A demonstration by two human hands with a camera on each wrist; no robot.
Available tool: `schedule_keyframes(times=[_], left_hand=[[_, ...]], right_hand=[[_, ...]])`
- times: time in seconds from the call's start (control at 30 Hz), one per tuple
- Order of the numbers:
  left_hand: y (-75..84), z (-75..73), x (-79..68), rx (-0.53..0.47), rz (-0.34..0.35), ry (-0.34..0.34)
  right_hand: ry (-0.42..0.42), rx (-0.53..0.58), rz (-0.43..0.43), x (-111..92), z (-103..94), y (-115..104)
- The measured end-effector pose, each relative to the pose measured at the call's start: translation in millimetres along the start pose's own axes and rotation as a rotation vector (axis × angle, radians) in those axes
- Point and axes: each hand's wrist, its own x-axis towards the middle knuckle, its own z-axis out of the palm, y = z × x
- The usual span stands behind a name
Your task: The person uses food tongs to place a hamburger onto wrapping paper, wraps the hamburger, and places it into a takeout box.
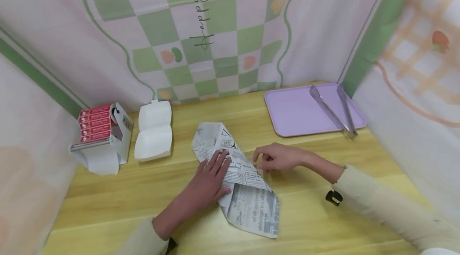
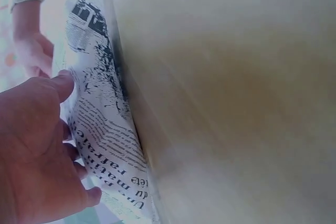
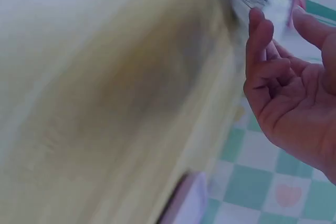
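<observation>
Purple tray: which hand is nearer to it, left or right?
Right. The right hand is in front of the purple tray, beside the printed paper; the left hand rests on the paper, farther from the tray.

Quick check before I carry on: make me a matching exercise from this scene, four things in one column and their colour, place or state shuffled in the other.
1. Newsprint paper
2. Metal tongs
3. Clamshell box
4. Tray

A. White and open, beside the dispenser
B. Plain light purple
C. Folded, with the left hand resting on it
D. Arms spread, one end past the edge of item 4

Pairs: 1-C, 2-D, 3-A, 4-B
</observation>
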Motion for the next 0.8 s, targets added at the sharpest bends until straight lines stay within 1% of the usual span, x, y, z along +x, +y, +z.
schedule_keyframes(times=[0.13,0.2,0.27,0.33,0.37,0.43,0.47,0.53,0.6,0.63,0.67,0.7,0.73,0.8], left_hand=[[0.7,-5.0,-8.4,0.016,0.005,0.001],[1.5,-7.7,-12.2,0.018,0.014,-0.001],[2.0,-10.0,-15.2,0.008,0.024,0.001],[1.7,-11.5,-17.7,-0.021,0.030,0.022],[1.0,-11.2,-18.8,-0.045,0.025,0.037],[-1.0,-10.1,-20.2,-0.104,-0.013,0.077],[-2.2,-9.3,-20.6,-0.148,-0.050,0.099],[-4.8,-7.5,-21.4,-0.253,-0.151,0.146],[-8.9,-3.4,-21.8,-0.368,-0.261,0.182],[-11.5,-1.8,-21.6,-0.443,-0.309,0.179],[-14.2,-0.2,-20.9,-0.523,-0.342,0.177],[-17.2,1.7,-19.7,-0.596,-0.360,0.172],[-20.2,3.6,-18.1,-0.672,-0.371,0.163],[-25.1,7.0,-13.7,-0.813,-0.387,0.126]], right_hand=[[0.127,-0.075,-0.069,6,-6.4,-1],[0.198,-0.110,-0.120,10,-4.1,-4],[0.249,-0.150,-0.171,13,1.1,-9],[0.272,-0.233,-0.228,16,8.3,-18],[0.270,-0.278,-0.257,18,12.5,-22],[0.249,-0.374,-0.305,22,20.0,-30],[0.237,-0.423,-0.326,24,23.4,-33],[0.214,-0.505,-0.348,27,29.7,-36],[0.197,-0.539,-0.350,27,34.5,-38],[0.192,-0.551,-0.349,27,36.4,-38],[0.186,-0.555,-0.347,27,37.8,-37],[0.185,-0.556,-0.352,27,39.0,-37],[0.184,-0.555,-0.355,28,39.9,-36],[0.179,-0.549,-0.367,29,41.4,-35]])
